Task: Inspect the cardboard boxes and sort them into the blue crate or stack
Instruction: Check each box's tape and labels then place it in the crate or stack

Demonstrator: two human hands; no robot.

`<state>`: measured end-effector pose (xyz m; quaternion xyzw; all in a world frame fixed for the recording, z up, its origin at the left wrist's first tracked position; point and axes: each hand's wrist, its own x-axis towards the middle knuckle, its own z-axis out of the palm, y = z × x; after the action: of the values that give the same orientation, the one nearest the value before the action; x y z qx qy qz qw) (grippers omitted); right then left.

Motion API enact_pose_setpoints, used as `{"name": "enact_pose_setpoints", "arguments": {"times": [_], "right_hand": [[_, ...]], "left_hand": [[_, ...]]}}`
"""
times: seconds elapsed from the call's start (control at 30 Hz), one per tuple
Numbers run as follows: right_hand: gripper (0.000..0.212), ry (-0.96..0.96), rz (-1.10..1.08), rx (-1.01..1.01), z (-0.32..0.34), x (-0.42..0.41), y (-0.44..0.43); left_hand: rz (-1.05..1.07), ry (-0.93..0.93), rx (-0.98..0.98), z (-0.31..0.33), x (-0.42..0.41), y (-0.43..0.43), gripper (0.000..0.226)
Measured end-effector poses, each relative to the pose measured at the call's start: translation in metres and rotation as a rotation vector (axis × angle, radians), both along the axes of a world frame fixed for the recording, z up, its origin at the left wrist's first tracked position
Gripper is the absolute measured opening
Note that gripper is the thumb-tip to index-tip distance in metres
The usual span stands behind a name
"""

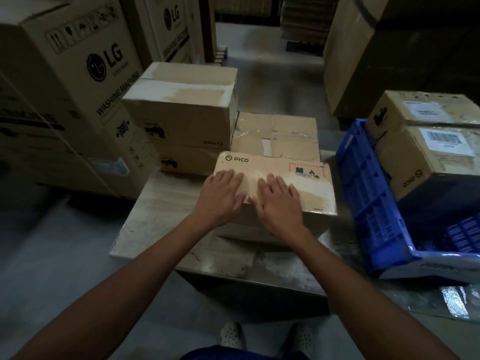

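Observation:
A PICO cardboard box lies on a low platform right in front of me. My left hand and my right hand both rest flat on its top, fingers straight and spread. Behind it lies another taped box. To its left stands a stack of two boxes. On the right a blue crate sits tilted and holds two labelled boxes.
Large LG washing machine cartons stand at the left and back. Tall cartons rise at the back right, with an aisle of grey floor between them. My feet show below the platform.

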<state>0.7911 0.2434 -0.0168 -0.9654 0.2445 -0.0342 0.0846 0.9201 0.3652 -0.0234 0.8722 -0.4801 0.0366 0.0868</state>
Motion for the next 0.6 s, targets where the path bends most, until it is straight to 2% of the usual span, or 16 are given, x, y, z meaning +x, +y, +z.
{"name": "enact_pose_setpoints", "arguments": {"times": [0.1, 0.27, 0.33, 0.43, 0.6], "right_hand": [[0.059, -0.004, -0.015, -0.017, 0.002, -0.001, 0.003], [0.051, -0.001, -0.035, -0.037, 0.027, 0.016, -0.016], [0.061, 0.032, -0.068, 0.003, 0.032, 0.031, -0.026], [0.070, 0.122, -0.041, 0.040, 0.016, 0.046, -0.032], [0.076, 0.126, -0.031, 0.012, 0.001, 0.041, -0.038]], "left_hand": [[-0.031, -0.055, 0.010, 0.000, 0.001, 0.001, 0.066], [-0.105, -0.021, 0.005, 0.014, 0.020, -0.019, 0.061], [-0.071, 0.055, -0.028, 0.016, 0.030, -0.030, 0.061], [-0.004, 0.148, 0.053, 0.007, 0.036, -0.039, 0.060], [0.005, 0.159, 0.048, 0.004, 0.036, -0.039, 0.060]]}}
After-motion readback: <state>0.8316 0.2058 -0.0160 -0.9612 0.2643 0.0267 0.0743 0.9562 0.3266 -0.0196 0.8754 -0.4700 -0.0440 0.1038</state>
